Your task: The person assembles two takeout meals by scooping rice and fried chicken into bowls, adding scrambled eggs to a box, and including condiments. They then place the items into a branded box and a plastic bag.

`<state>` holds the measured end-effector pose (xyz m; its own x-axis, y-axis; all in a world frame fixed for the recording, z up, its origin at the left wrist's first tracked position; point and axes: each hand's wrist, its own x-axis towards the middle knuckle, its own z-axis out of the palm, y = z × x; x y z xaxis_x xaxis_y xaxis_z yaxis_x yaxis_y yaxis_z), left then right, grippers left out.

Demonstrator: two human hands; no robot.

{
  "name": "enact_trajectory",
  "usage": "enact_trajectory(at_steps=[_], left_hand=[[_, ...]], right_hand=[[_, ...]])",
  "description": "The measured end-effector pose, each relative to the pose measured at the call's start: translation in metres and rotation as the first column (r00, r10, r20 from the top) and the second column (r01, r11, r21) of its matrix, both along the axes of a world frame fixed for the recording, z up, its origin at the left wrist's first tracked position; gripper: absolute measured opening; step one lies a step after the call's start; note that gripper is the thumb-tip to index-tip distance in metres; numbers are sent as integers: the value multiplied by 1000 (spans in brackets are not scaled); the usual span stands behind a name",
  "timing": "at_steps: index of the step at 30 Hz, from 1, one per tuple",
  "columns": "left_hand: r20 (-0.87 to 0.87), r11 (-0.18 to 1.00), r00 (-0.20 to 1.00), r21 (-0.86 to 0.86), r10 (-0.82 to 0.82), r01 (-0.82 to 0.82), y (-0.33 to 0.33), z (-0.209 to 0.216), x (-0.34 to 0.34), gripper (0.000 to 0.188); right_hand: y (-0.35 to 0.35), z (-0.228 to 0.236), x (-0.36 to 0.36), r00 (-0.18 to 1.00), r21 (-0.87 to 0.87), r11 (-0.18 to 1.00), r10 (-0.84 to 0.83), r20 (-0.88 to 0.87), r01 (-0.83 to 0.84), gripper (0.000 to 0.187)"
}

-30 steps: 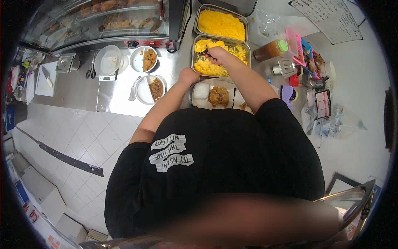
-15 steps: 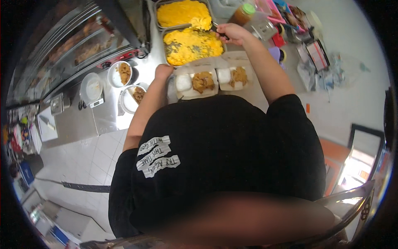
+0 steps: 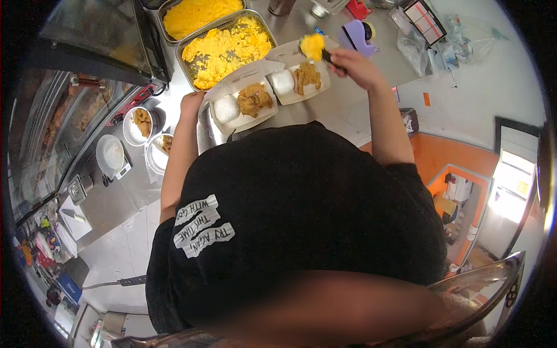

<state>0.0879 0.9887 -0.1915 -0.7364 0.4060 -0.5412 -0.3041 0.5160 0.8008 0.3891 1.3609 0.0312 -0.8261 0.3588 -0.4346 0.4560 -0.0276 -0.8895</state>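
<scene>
While your right-hand grip (image 3: 355, 68) pinches the handle of a black serving spoon (image 3: 327, 57), a soft mound of yellow scrambled egg (image 3: 314, 45) sits heaped on its head, seen against the raised lid of the right open white cardboard box (image 3: 293, 96). That box holds a smooth white dome of rice (image 3: 283, 82) beside golden-brown fried pieces (image 3: 307, 78). The left open white cardboard box (image 3: 241, 122), next to it on the shiny steel counter (image 3: 345, 107), holds a similar rice dome and a chunkier fried portion. Beyond it lies a rectangular metal tray (image 3: 184, 61) of scrambled egg, partly used up.

Your left-hand grip (image 3: 192, 105) is by the left box's outer edge and the tray's near corner; whether it is closed on either, you cannot tell from here.

Hold the spoon level, since the load is loose and piled high. Clear the raised lid, lower the head close to the box before tilting, and tip gently so that no egg lands on the rim.
</scene>
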Motion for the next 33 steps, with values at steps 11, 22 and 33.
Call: enact_trajectory(at_steps=[11,22,33], left_hand=[[71,998,996,31,-57,55,6,40,8,34],[-199,980,970,-166,-138,105,1,-8,2,40],[-254,970,958,-232,-135,76,10,30,20,32]], right_hand=[[-82,-145,83,980,919,359,-44,193,-164,46],[-99,-2,-91,985,645,760,39,-169,80,30],[-191,-69,-282,348,469,-108,530,773,-876,24]])
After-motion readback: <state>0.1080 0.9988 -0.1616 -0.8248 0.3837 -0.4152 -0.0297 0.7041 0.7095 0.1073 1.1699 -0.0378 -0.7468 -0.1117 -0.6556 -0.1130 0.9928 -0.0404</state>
